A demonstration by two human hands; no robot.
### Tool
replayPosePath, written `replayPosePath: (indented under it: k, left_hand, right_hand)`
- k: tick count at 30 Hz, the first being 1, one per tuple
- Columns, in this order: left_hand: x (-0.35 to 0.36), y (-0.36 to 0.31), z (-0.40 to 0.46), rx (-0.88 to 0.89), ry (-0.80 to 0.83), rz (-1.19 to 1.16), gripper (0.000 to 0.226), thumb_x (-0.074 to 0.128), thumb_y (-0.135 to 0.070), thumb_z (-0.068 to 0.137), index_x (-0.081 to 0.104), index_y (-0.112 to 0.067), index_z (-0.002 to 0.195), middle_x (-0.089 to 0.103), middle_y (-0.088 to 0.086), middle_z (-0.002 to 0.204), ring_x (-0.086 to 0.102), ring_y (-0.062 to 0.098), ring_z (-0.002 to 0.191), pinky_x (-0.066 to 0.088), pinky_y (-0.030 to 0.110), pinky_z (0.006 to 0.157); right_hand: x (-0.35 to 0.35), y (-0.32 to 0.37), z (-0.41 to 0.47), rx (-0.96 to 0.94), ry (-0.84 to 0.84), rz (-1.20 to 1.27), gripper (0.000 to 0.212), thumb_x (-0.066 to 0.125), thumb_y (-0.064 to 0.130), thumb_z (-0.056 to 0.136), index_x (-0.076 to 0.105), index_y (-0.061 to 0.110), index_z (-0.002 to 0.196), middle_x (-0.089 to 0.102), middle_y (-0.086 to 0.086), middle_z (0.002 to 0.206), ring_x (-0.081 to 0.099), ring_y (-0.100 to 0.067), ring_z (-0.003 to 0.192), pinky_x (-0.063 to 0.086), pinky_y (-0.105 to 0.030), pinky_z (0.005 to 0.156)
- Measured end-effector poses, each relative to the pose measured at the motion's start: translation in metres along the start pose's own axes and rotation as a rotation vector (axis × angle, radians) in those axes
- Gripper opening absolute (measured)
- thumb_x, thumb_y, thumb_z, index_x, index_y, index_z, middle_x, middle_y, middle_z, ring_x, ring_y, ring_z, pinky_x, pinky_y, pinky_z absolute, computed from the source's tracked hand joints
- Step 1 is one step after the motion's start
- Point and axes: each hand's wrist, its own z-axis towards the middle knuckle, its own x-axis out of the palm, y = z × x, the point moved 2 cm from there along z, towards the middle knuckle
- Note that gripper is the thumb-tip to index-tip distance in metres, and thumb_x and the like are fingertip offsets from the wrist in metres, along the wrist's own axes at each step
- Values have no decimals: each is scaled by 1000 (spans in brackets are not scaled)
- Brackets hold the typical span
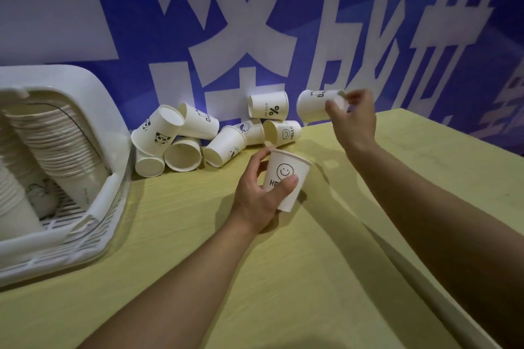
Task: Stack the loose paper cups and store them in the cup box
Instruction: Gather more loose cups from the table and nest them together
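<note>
My left hand (259,195) grips an upright white paper cup with a smiley face (292,170) just above the table. My right hand (354,119) holds a second white cup (313,106) on its side in the air, pinched at its rim, up and to the right of the first. Several loose cups (198,136) lie tumbled in a pile against the wall behind my left hand. The white cup box (113,187) stands at the left with long stacks of cups (56,144) lying inside it.
The yellow wooden table (283,263) stretches out in front of me and its right edge runs diagonally at the lower right. A blue wall with large white characters (241,22) rises directly behind the pile.
</note>
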Motion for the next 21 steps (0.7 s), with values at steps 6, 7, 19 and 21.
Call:
replayPosePath:
  k: [6,7,19,21]
  left_hand:
    - [-1,-3,-3,-2,48,52,78,72,-62,61,45,-61,134,66,-1,124,66,10,104,59,30,83]
    - [-2,-3,-3,3,48,64,85,72,-62,63,40,-57,142,65,-3,126,66,8,105,58,27,82]
    - [-1,-3,-3,35,26,32,88,74,-55,64,36,-48,143,63,2,121,65,7,100,57,23,72]
    - [-2,-1,-1,31,-13,12,88,75,-45,69,31,-47,145,63,-1,117,66,3,92,58,28,74]
  right_hand:
    - [-5,23,-94,176,217,413,35,63,16,91,54,34,119,55,3,113,62,-14,97,59,-28,78]
    - [-3,24,-102,177,249,411,28,62,17,91,57,31,115,56,2,112,63,-14,95,59,-29,76]
    - [1,18,-117,99,349,302,42,58,25,97,47,41,134,55,5,109,63,-8,94,57,-20,67]
    - [2,15,-117,60,360,270,31,54,25,98,61,38,126,58,5,112,61,-6,101,57,-27,83]
